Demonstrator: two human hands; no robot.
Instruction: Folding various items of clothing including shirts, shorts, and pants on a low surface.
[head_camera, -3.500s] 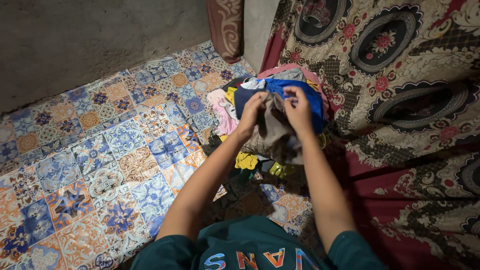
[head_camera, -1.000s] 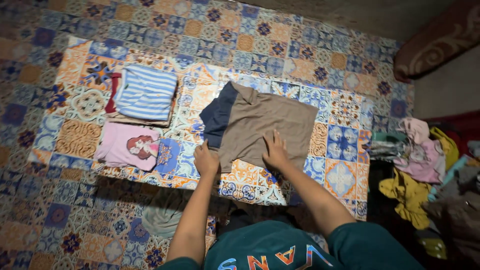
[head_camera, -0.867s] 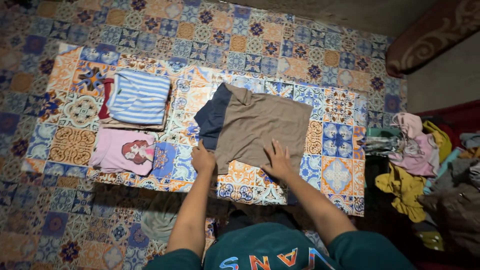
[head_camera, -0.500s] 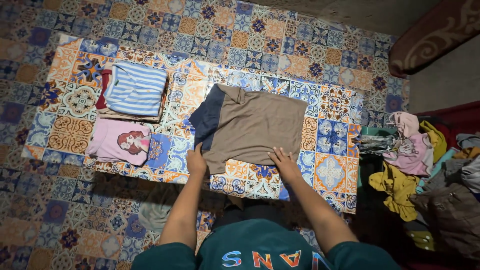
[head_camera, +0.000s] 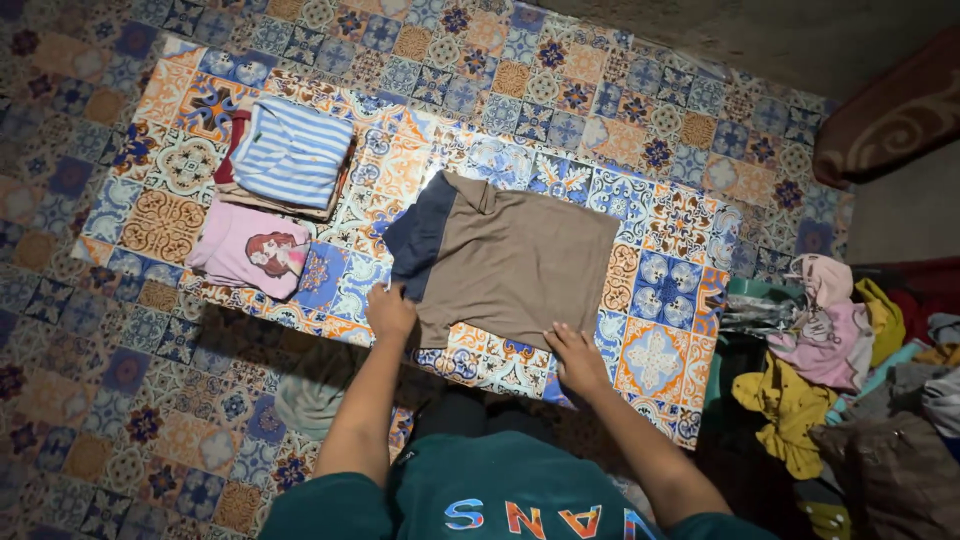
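**Both hands working the near hem of a brown shirt laid flat**

Nearest the viewer, the person in a dark green top (head_camera: 520, 490) is leaning over the patterned tile-print mat (head_camera: 660, 350), both arms reaching forward.

The left hand (head_camera: 390, 312) is resting on the near left corner of the brown shirt (head_camera: 515, 262), right where its dark blue sleeve (head_camera: 420, 238) is meeting the brown body. The fingers are curled down onto the cloth; whether they are pinching the edge or only pressing on it cannot be told from here.

The right hand (head_camera: 577, 360) is lying at the near right corner of the hem, fingers extended and fairly flat, fingertips touching the edge of the fabric. It is not closing around anything.

The brown shirt is lying spread flat on the brightly lit part of the mat, roughly in the middle, with its collar at the far edge.

To the right, well apart from the shirt, a loose heap of unfolded clothes (head_camera: 830, 340) is sitting in shadow, showing pink, yellow and grey pieces.

Farther off to the left, a folded pink garment with a cartoon print (head_camera: 250, 262) is lying just beside a folded blue-and-white striped garment (head_camera: 295, 152), the striped one sitting on top of other folded pieces.
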